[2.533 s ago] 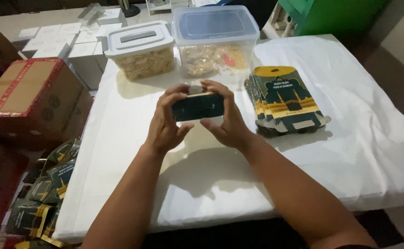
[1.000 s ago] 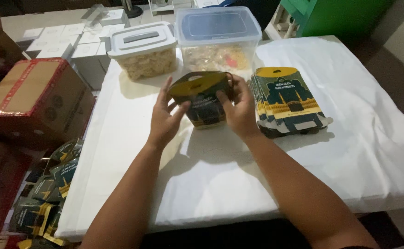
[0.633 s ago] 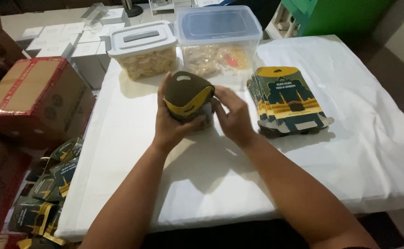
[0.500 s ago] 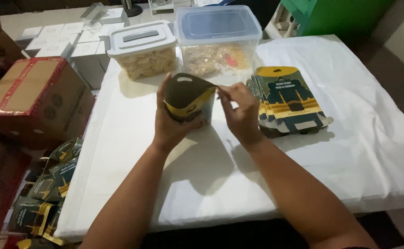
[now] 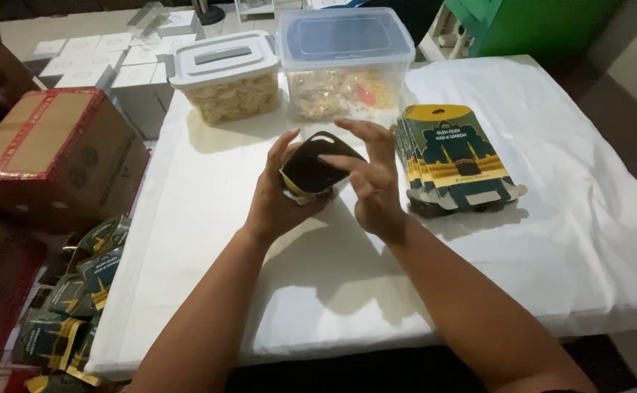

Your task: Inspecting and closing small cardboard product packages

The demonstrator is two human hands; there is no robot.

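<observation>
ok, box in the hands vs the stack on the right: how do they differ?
The held box is folded up into a three-dimensional shape, gripped by the left hand and touched by the right hand; the stack of flat boxes lies unfolded on the white cloth, untouched. One piece against many. Both share dark green and yellow card.

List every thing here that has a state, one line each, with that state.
small dark carton: partly folded up, top flap bent over.
left hand: gripping the carton from the side.
right hand: fingers spread, pressing the flap.
stack of flat cartons: unfolded, lying flat.
grey-lidded tub: lid on.
clear-lidded tub: lid on.
red-taped cardboard box: closed.
</observation>
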